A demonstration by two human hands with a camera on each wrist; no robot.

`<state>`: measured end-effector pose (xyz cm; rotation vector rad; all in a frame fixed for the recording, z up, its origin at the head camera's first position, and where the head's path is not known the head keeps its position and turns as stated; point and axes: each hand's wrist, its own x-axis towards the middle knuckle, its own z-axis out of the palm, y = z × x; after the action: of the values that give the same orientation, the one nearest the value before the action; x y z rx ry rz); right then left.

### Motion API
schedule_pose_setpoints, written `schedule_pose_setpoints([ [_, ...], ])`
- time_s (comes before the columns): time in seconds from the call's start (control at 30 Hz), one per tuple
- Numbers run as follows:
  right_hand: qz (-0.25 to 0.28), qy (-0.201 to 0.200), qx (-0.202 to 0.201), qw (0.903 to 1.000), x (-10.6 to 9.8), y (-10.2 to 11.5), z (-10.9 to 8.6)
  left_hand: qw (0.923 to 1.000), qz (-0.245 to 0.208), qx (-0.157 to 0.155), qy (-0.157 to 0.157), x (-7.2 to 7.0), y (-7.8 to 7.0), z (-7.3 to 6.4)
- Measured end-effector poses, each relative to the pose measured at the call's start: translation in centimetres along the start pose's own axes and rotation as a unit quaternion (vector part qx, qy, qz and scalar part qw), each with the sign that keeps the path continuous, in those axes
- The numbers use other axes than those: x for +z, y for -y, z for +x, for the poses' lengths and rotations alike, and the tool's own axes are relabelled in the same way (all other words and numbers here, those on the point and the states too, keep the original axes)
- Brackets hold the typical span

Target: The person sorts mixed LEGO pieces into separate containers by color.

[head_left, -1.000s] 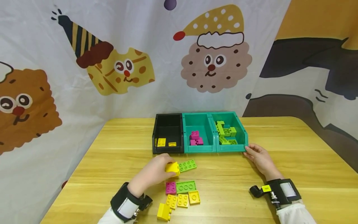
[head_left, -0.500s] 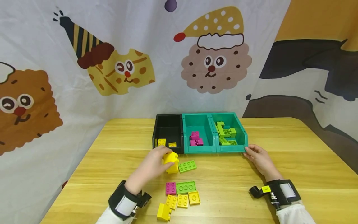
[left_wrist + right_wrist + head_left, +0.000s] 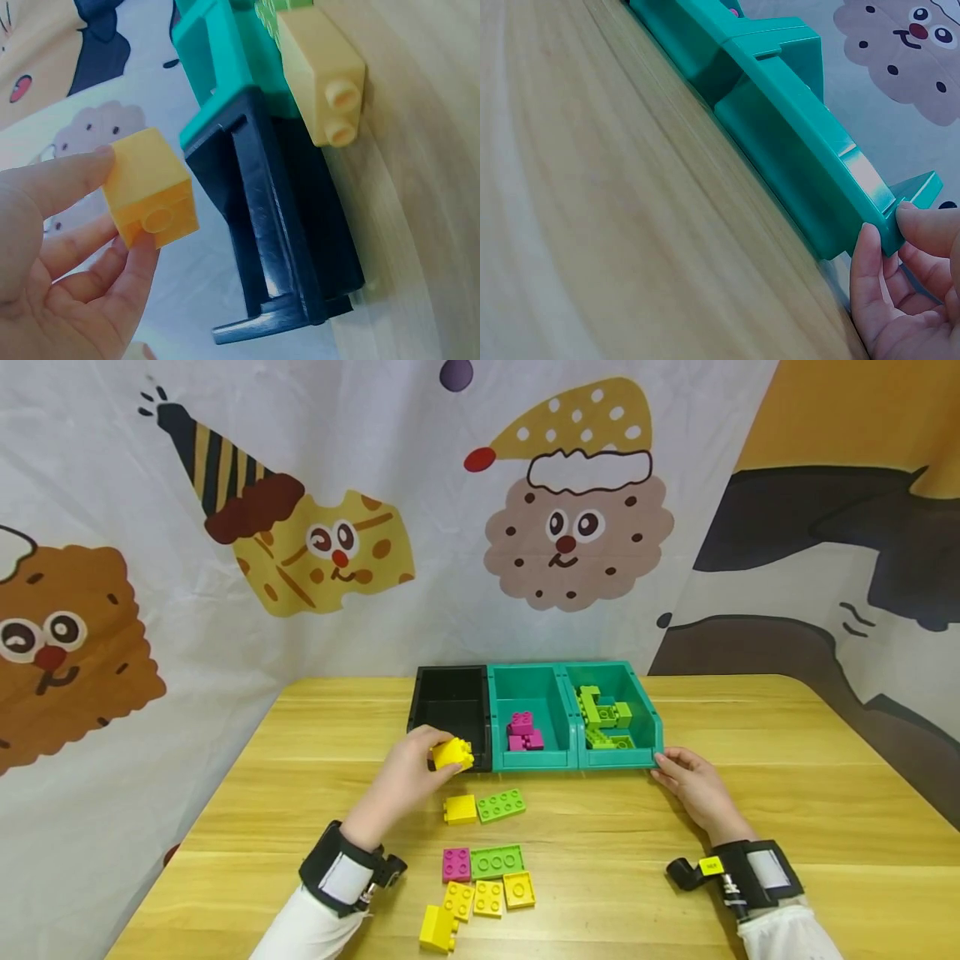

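My left hand (image 3: 397,785) pinches a yellow toy brick (image 3: 453,754) over the front edge of the black bin (image 3: 453,689). In the left wrist view the thumb and fingers sit on either side of that yellow brick (image 3: 154,169), and its hollow underside shows. My hand hides the bin's front left part. On the table just below lies another yellow brick (image 3: 460,810), beside a long green brick (image 3: 502,806). At the right end of the row, my right hand (image 3: 699,793) pinches the front corner of the right teal bin (image 3: 622,757) between thumb and fingers.
Magenta bricks (image 3: 526,733) lie in the middle teal bin (image 3: 534,760), green bricks (image 3: 603,716) in the right one. Nearer on the wooden table are a magenta brick (image 3: 456,865), a green brick (image 3: 497,862) and several yellow bricks (image 3: 488,898). A printed cloth (image 3: 375,643) hangs behind.
My left hand has lifted one yellow brick and carried it up and away to the black bin's front, uncovering the yellow brick on the table. My right hand has stayed on the bin corner.
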<state>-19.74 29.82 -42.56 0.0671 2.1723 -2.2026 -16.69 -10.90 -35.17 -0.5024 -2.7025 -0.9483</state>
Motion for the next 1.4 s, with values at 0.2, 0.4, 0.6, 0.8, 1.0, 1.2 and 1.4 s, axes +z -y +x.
schedule_pose_setpoints([
  [0.2, -0.006, 0.002, -0.001, 1.0, 0.1, 0.1, 0.0, 0.9997, -0.004, -0.01, -0.022, 0.3, 1.2, 1.6],
  [0.4, -0.001, 0.001, -0.002, 1.0, 0.2, 0.0, 0.1, 0.9988, 0.01, -0.023, -0.043, 0.8, 2.5, 2.6],
  [0.6, 0.005, -0.002, -0.005, 1.0, 0.1, -0.2, 0.2, 0.9981, 0.026, -0.041, -0.037, 1.1, 3.0, 3.9],
  [0.8, 0.006, 0.001, -0.003, 1.0, 0.1, -0.3, 0.0, 0.9969, 0.041, -0.066, -0.012, 1.6, 3.1, 5.5],
  [1.0, 0.008, 0.002, 0.002, 1.0, 0.1, -0.3, 0.0, 0.9952, 0.048, -0.085, 0.002, 2.2, 3.1, 6.6],
  [1.2, -0.001, -0.002, -0.003, 1.0, 0.1, -0.2, 0.1, 0.9923, 0.094, -0.079, 0.018, 2.9, 3.0, 7.4],
  [1.4, 0.001, -0.005, -0.001, 1.0, 0.0, -0.2, 0.1, 0.9907, 0.092, -0.092, 0.04, 3.7, 2.9, 7.9],
])
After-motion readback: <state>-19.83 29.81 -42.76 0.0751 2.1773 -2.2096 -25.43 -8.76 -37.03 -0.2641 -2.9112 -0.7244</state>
